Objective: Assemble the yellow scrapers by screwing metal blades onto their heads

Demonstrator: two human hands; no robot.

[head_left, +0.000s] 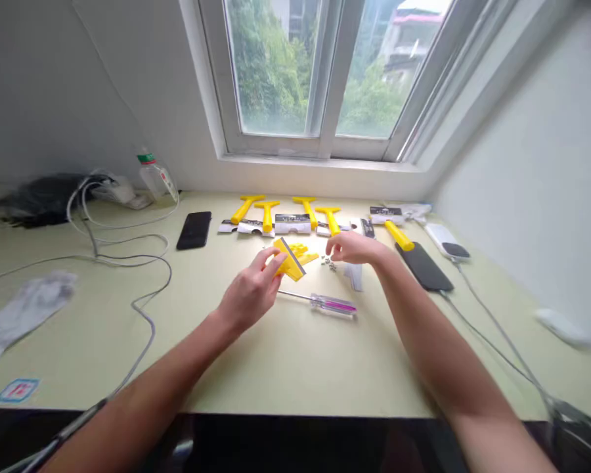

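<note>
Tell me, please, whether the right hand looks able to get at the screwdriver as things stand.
Probably yes: the screwdriver's handle lies uncovered on the table, close to the right hand, with only small metal parts and pale flat pieces between.

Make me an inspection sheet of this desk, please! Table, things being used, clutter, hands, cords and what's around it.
Surface: pale tabletop
Things in use: yellow piece with a grey edge; clear-handled screwdriver; small metal bits; yellow T-shaped tools and printed cards towards the back
Clutter: black phone, green-capped bottle, crumpled white cloth
Hands: left hand holds the yellow piece; right hand is by the metal bits, whether holding one is unclear
Cables: grey cable looped at left; another cable runs from a dark phone at right
Surroundings: window behind, white wall at right
</note>
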